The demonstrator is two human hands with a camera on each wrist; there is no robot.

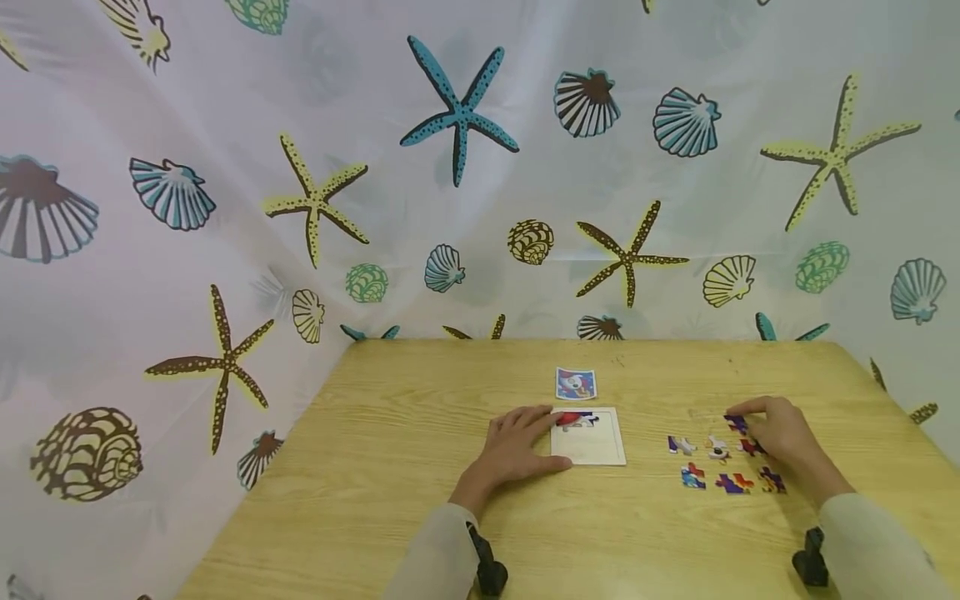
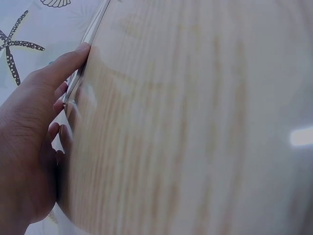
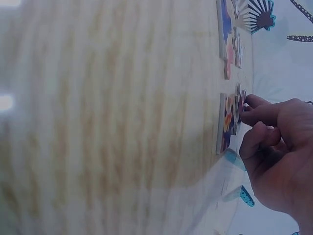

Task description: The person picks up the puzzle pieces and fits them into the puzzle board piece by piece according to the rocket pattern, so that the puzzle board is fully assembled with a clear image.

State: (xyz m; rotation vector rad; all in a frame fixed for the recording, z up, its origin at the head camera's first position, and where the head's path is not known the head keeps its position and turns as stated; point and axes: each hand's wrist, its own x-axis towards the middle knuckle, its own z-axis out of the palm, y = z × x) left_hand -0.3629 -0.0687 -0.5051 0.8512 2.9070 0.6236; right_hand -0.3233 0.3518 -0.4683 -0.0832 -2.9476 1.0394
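My left hand (image 1: 513, 446) rests at the left side of a white square puzzle board (image 1: 592, 446), thumb and fingers spread along its edge. Joined red, white and dark pieces (image 1: 579, 420) lie along the top of the board's frame. Over on the right, my right hand (image 1: 780, 429) has its thumb and index finger on a dark blue-purple puzzle piece (image 1: 737, 423), pinching it at the tabletop. Below that hand lie a reddish piece (image 1: 750, 447) and a dark patterned piece (image 1: 771, 479). In the right wrist view the other fingers (image 3: 259, 142) are curled.
More loose pieces lie between board and right hand: a white one (image 1: 717, 450), a purple-white one (image 1: 682, 445), a blue-red one (image 1: 693, 477) and a purple-orange one (image 1: 733, 483). A small picture card (image 1: 576, 384) sits behind the board on the wooden table (image 1: 420, 400). Patterned curtains (image 1: 480, 225) surround it.
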